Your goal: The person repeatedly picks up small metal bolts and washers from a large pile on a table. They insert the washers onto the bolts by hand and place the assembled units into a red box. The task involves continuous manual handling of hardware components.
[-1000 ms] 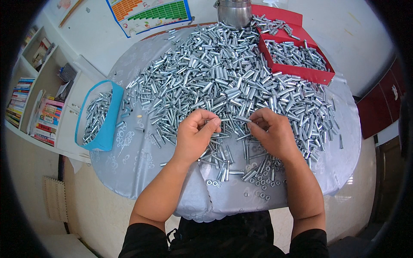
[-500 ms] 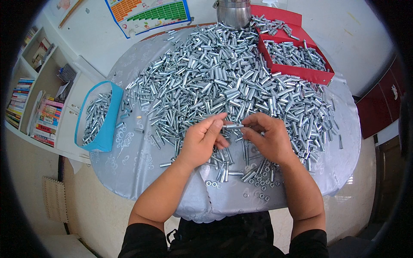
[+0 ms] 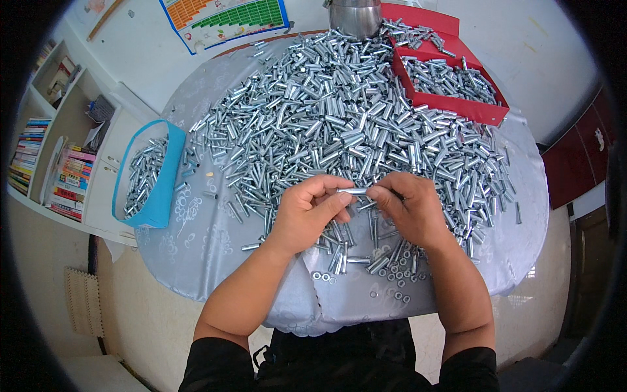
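Between my two hands a silver metal expansion bolt [image 3: 354, 191] lies level, held just above the front of a big heap. My left hand [image 3: 305, 214] pinches its left end with thumb and forefinger. The right end is in the closed fingertips of my right hand [image 3: 410, 206], which cover that end. The heap of loose metal sleeves and bolts [image 3: 313, 124] spreads behind and beneath both hands. In front of it, small washers [image 3: 395, 276] are scattered near my right wrist. A few loose bolts [image 3: 339, 258] lie between my forearms.
A blue fabric bin [image 3: 171, 176] with similar metal parts stands at the table's left. At the back right is an open red box [image 3: 457, 114], also holding parts, beside a steel pot [image 3: 356, 19]. The round table wears a silvery cloth [image 3: 215, 268]. Bookshelves [image 3: 85, 130] stand farther left.
My left fingers have curled in, and the thumb now presses on the bolt's left end. The bolt shows more fully between my hands. The heap looks the same.
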